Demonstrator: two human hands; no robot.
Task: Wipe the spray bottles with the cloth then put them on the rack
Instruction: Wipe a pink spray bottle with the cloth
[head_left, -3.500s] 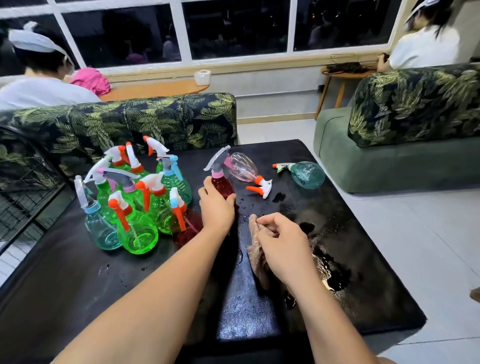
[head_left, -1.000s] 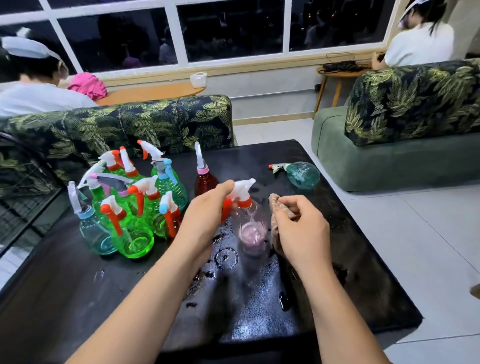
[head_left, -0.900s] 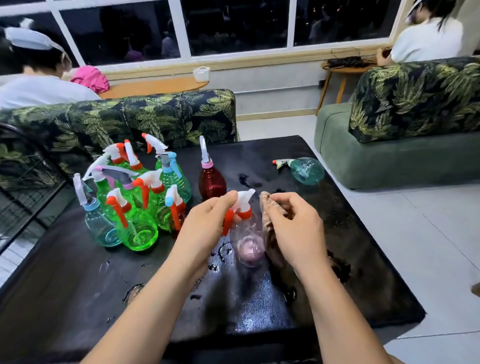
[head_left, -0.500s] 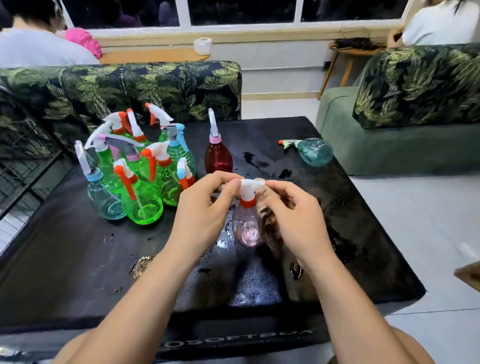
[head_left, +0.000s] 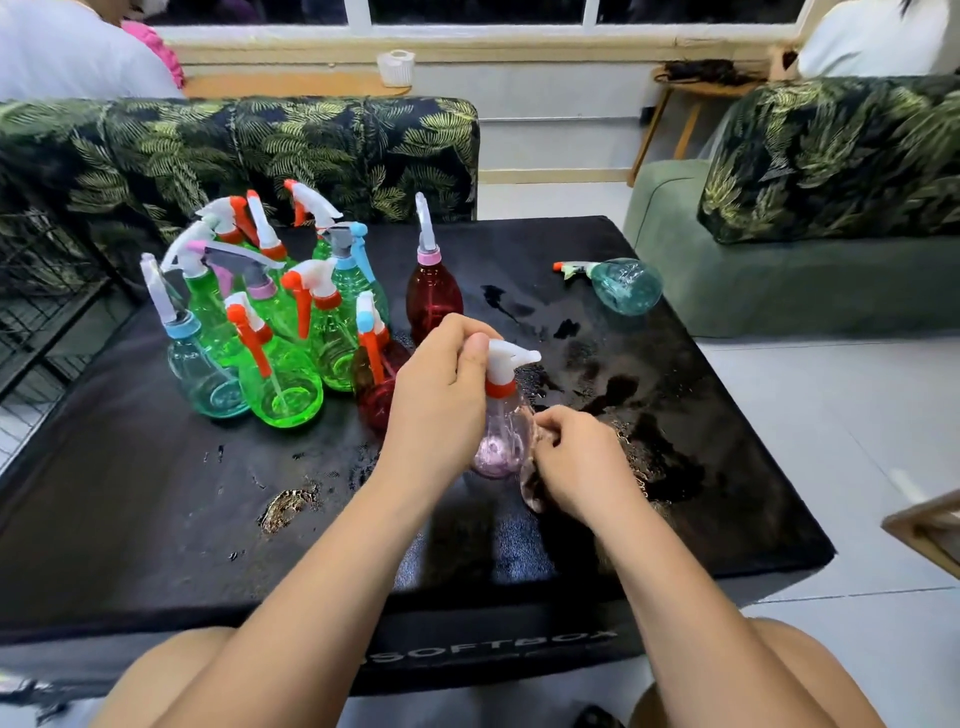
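Observation:
A clear pink spray bottle (head_left: 503, 434) with a white and orange head stands upright at the middle of the black table (head_left: 156, 493). My left hand (head_left: 441, 400) grips its spray head from the left. My right hand (head_left: 579, 462) holds a brownish cloth (head_left: 531, 486) pressed against the bottle's lower right side. A dark red bottle (head_left: 434, 301) stands just behind. A cluster of several green, teal and red spray bottles (head_left: 270, 322) stands at the left. One teal bottle (head_left: 621, 283) lies on its side at the far right.
Wet patches (head_left: 639, 415) cover the table around my hands. A black wire rack (head_left: 47, 291) stands off the table's left edge. Leaf-patterned sofas (head_left: 249, 150) stand behind and to the right, with people seated beyond. A wooden edge (head_left: 930, 525) shows at right.
The pink bottle was picked up from lying on the table and stood upright. My right hand moved the cloth from the spray head down to the bottle's lower body. The camera tilted downward.

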